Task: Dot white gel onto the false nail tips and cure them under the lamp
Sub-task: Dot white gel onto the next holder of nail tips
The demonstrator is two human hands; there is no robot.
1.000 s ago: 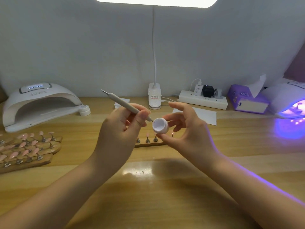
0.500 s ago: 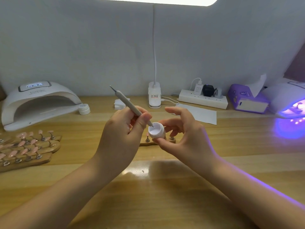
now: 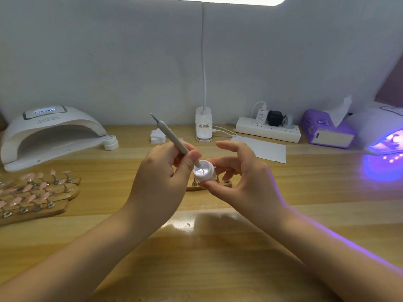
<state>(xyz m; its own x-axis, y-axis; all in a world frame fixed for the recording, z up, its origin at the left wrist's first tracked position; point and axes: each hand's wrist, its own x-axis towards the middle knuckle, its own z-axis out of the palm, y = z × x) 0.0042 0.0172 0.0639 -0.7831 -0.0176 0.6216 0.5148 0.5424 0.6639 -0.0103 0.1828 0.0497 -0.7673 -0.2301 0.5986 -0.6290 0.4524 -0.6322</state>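
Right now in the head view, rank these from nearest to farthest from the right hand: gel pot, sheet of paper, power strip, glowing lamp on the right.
From the right hand:
1. Gel pot, pinched in its fingers.
2. Sheet of paper, just behind it on the desk.
3. Power strip, at the back wall.
4. Glowing lamp, at the far right edge.

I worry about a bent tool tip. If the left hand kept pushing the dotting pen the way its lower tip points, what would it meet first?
The gel inside the small white jar held by the right hand; the pen tip already looks dipped in, though depth is unclear.
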